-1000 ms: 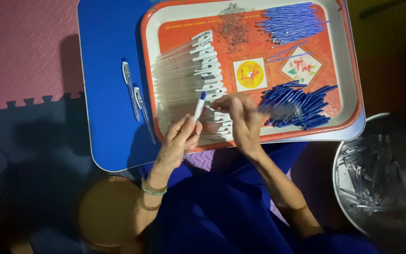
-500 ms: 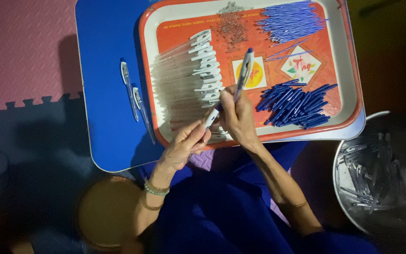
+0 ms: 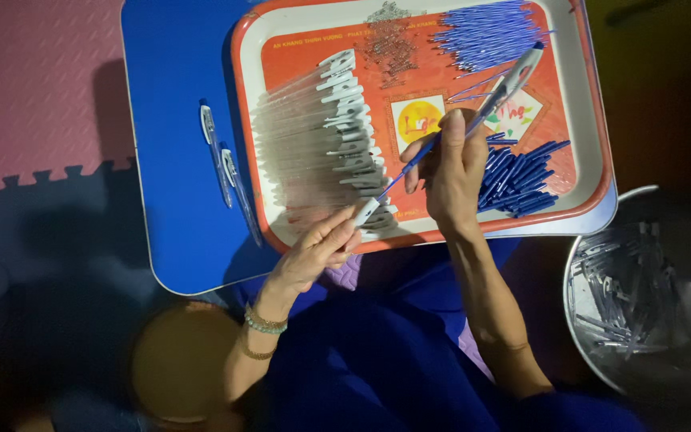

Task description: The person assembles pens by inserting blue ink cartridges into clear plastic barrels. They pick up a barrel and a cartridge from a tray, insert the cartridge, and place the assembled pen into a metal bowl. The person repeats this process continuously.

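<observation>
Pen point(image 3: 473, 120) slants through right hand point(image 3: 451, 172) fingers point(image 3: 451, 132), tip by left hand point(image 3: 317, 252).

One head-worn view — looking straight down, fairly close, over lap, blue table point(image 3: 177, 160) and tray point(image 3: 593, 160)

Left hand point(image 3: 313, 252) fingers pinched together, right hand point(image 3: 451, 170) raised, fingers curled closed, forearms bare

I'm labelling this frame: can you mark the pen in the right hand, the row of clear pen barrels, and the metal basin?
pen point(image 3: 496, 98), head view, on its clear barrel.
row of clear pen barrels point(image 3: 313, 152), head view, mid-row.
metal basin point(image 3: 601, 368), head view, on its inner wall.
</observation>
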